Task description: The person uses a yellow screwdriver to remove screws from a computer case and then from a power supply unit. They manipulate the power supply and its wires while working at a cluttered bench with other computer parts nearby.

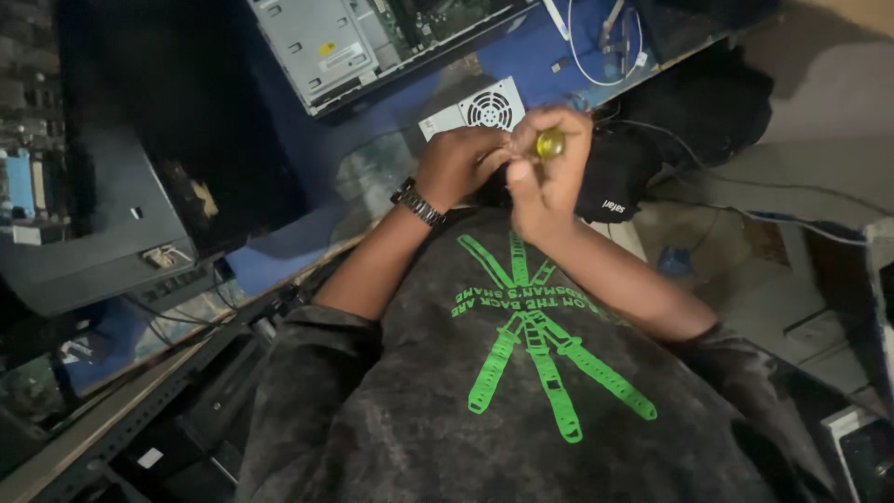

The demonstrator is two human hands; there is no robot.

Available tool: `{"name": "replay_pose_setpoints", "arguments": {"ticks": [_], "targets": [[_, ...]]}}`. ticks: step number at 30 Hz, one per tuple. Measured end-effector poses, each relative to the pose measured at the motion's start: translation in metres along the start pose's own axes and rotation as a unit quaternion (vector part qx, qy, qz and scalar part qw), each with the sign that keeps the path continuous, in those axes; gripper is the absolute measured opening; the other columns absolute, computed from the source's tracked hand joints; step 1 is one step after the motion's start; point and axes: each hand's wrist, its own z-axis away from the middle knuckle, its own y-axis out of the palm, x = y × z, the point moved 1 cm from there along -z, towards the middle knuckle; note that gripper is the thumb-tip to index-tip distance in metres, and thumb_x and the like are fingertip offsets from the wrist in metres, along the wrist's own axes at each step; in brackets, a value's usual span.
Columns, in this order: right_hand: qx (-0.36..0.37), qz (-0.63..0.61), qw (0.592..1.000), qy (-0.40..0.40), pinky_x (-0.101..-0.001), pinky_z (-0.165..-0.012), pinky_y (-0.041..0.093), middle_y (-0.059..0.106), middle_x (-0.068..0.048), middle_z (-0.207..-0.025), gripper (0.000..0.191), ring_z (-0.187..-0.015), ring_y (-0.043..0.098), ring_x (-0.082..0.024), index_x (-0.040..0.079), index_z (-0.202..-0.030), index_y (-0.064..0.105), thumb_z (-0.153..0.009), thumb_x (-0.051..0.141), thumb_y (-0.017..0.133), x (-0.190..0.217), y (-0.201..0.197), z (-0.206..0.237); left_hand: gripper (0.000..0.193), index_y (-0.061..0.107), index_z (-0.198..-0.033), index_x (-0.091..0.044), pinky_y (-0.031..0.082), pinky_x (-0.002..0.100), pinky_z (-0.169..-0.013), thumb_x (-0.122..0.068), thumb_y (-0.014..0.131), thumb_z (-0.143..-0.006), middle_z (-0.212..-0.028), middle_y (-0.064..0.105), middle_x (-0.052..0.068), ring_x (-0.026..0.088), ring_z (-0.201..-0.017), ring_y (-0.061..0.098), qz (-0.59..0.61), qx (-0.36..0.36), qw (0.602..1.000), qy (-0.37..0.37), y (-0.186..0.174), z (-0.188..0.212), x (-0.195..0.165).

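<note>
My right hand (549,172) is closed around a screwdriver with a yellow handle (550,143), held close in front of my chest. The handle's butt end faces up toward me, so its long axis runs away from me, down toward the desk; the tip is hidden. My left hand (458,163), wearing a wristwatch (416,203), is curled shut, touching the right, just left of the handle. A grey power supply (475,110) lies just beyond both hands.
</note>
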Motion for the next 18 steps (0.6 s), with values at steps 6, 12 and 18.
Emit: {"name": "replay_pose_setpoints", "arguments": {"ticks": [6,12,18], "targets": [[0.393,-0.234,0.871,0.177,-0.0280,-0.061,0.042,0.051,-0.005,-0.061,0.060,-0.059,0.049,-0.015,0.005,-0.059,0.042,-0.111,0.036,0.047,-0.025,-0.052,-0.048,0.020,0.069,-0.111,-0.002,0.057,0.045,-0.080,-0.008,0.066,-0.093,-0.102,0.071,0.019,0.040,-0.094,0.069,0.058,0.036,0.996,0.065,0.002,-0.001,-0.001],[0.100,-0.089,0.986,0.094,-0.0339,-0.075,0.048,0.054,-0.013,-0.082,0.052,-0.076,0.054,-0.021,-0.005,-0.085,0.048,-0.116,0.037,0.041,-0.003,-0.017,-0.020,0.013,0.073,-0.102,-0.004,0.057,0.044,-0.077,-0.011,0.071,-0.090,-0.095,0.073,0.017,0.038,-0.088,0.072,-0.004,-0.007,1.000,0.021,-0.004,-0.005,-0.006],[0.190,-0.116,0.974,0.050,-0.0296,-0.061,0.041,0.050,-0.010,-0.066,0.052,-0.061,0.050,-0.017,-0.005,-0.073,0.043,-0.108,0.033,0.052,-0.021,-0.033,-0.024,0.019,0.069,-0.106,-0.002,0.057,0.044,-0.078,-0.008,0.072,-0.088,-0.099,0.072,0.020,0.040,-0.090,0.071,-0.001,-0.008,0.998,0.059,-0.004,-0.004,-0.016]]}}
